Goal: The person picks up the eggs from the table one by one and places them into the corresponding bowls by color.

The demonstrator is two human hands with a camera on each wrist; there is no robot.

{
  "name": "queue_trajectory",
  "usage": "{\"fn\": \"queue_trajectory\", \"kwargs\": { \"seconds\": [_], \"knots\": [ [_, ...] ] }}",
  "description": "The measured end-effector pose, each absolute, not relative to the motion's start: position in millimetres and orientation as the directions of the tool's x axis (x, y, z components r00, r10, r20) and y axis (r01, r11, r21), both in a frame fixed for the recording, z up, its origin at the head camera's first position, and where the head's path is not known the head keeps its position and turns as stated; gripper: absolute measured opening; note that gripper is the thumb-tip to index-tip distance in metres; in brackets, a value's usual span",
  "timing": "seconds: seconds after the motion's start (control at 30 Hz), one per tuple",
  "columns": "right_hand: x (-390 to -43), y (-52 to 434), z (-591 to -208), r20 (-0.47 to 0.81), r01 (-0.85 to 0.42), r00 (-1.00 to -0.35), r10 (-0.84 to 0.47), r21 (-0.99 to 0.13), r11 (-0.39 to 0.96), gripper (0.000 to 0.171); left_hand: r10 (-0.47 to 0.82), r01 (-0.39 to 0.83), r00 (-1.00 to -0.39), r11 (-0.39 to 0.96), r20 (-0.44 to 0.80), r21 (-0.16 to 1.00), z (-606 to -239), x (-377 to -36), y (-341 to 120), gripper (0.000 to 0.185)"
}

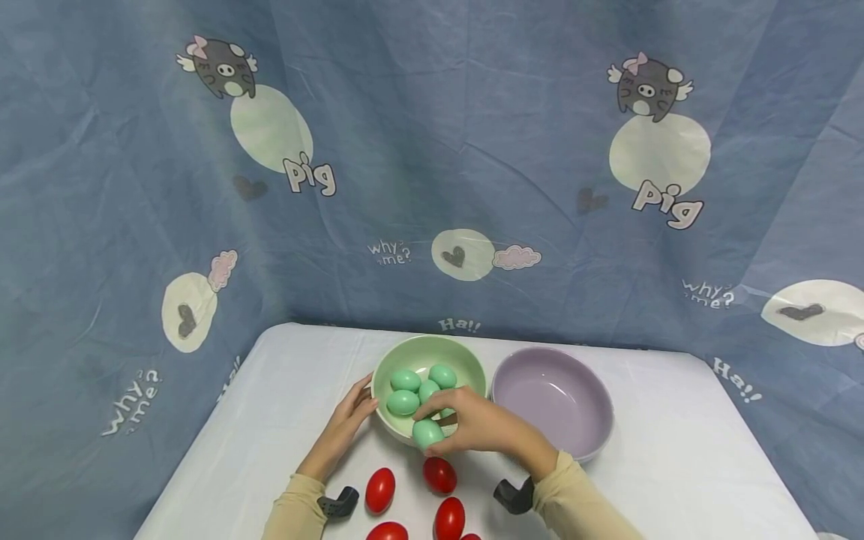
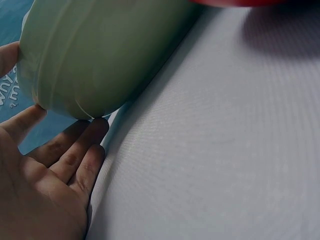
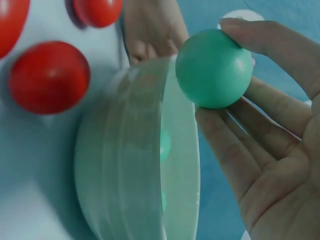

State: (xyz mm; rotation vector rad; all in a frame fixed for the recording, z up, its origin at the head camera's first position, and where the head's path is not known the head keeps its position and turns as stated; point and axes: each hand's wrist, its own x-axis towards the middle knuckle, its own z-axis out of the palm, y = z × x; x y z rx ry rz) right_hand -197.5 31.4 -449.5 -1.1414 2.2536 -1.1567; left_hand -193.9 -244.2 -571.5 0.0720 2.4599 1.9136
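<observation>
A pale green bowl (image 1: 466, 358) stands on the white table and holds several green eggs (image 1: 406, 380). My right hand (image 1: 472, 424) pinches one more green egg (image 1: 427, 433) between thumb and fingers over the bowl's near rim; the right wrist view shows this green egg (image 3: 214, 68) beside the bowl's rim (image 3: 177, 165). My left hand (image 1: 352, 414) rests with straight fingers against the bowl's left outer wall (image 2: 95, 55); the left hand's fingers (image 2: 75, 150) touch its base.
An empty lilac bowl (image 1: 552, 397) stands just right of the green one. Several red eggs (image 1: 380, 489) lie on the table (image 1: 675, 450) in front of the bowls, near my wrists. A blue patterned cloth hangs behind and at both sides.
</observation>
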Motion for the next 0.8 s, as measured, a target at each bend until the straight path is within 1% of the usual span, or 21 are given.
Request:
{"fn": "queue_trajectory", "kwargs": {
  "seconds": [0.2,0.37,0.53,0.8],
  "knots": [
    [-215.1,32.2,-449.5,0.061,-0.494,-0.629,-0.775,-0.801,0.338,0.040,0.053,0.028,-0.998,0.248,0.015,0.968,-572.3,-194.7,-244.3,0.059],
    [-232.3,31.3,-449.4,0.083,-0.514,-0.651,-0.755,-0.780,0.357,0.041,0.052,0.031,-0.998,0.254,0.019,0.967,-572.7,-194.8,-244.2,0.060],
    [-249.1,29.8,-450.7,0.072,-0.502,-0.690,-0.721,-0.765,0.404,0.046,0.051,0.029,-0.999,0.254,0.017,0.967,-572.5,-194.9,-244.1,0.059],
    [-268.8,25.1,-455.2,0.038,-0.516,-0.730,-0.683,-0.686,0.513,0.047,0.052,0.023,-0.999,0.245,0.010,0.969,-573.0,-194.9,-245.2,0.059]
  ]
}}
